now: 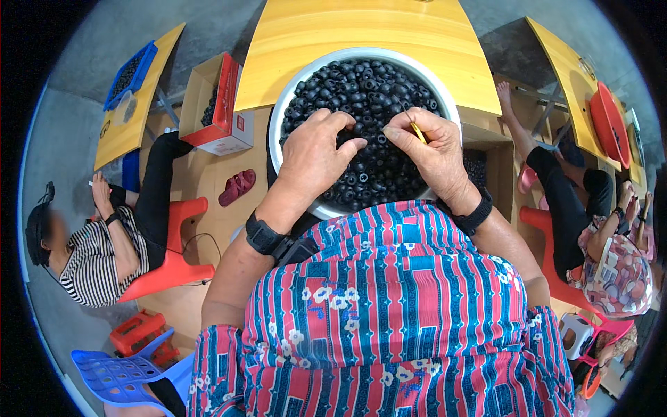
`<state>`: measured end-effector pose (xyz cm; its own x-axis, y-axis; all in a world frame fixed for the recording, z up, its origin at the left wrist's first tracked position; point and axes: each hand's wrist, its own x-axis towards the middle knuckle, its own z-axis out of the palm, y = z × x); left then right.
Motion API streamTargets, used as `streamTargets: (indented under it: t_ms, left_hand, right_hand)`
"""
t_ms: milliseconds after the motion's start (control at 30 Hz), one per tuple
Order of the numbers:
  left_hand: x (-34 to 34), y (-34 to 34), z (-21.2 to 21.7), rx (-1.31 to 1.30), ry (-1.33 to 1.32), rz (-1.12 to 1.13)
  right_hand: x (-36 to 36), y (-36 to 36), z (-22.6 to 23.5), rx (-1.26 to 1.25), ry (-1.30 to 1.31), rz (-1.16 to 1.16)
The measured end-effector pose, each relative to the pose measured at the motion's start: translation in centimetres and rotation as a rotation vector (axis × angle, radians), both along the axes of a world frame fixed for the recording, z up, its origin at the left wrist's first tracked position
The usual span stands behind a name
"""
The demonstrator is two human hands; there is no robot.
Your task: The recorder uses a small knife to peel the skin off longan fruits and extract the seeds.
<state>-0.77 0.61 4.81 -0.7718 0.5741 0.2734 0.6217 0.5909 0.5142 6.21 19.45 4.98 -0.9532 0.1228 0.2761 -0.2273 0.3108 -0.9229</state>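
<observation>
A wide metal basin (278, 125) full of small black rounded pieces with holes (340, 80) sits in front of me, overlapping the yellow table's near edge. Over its left side, my left hand (313, 154) hovers with thumb and index finger curved and apart, nothing visible between them. My right hand (434, 149), over the right side, is closed around a thin tool with a yellow handle (417, 132). Its thumb and index tip are pinched together; whether a black piece is between them, I cannot tell. Dark bands circle both my wrists.
A yellow table (361, 28) extends beyond the basin. At left stand a red-and-white carton (224, 132), a dark red slipper (237, 187) and a seated person (104, 257). On the right another person (604, 257) sits near a table bearing a red basin (608, 125).
</observation>
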Motion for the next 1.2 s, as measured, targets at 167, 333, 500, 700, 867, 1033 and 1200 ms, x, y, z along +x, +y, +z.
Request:
streamTargets:
  t_ms: [167,333,500,700,867,1033,1200]
  left_hand:
    - [-0.2,0.2,-0.3,0.012,0.01,0.0]
    - [-0.3,0.2,-0.5,0.103,0.037,-0.03]
    - [0.4,0.0,0.4,0.28,-0.174,-0.128]
    - [0.7,-0.2,-0.9,0.543,-0.423,-0.179]
    - [1.1,0.1,-0.8,0.638,-0.677,-0.172]
    - [1.5,0.4,-1.7,0.822,-0.983,-0.226]
    - [1.8,0.4,-2.4,0.95,-1.224,-0.268]
  right_hand:
    - [0.0,-0.1,0.0,0.024,0.006,-0.001]
    - [0.0,-0.2,-0.1,-0.009,0.007,0.004]
    - [-0.4,-0.3,-0.7,-0.056,0.041,-0.012]
    - [-0.5,0.2,-0.7,0.052,0.006,0.131]
    - [-0.6,0.2,-1.3,-0.064,0.002,0.186]
    - [-0.5,-0.2,-1.0,-0.031,0.021,0.214]
    - [-0.4,-0.2,-1.0,0.019,0.027,0.182]
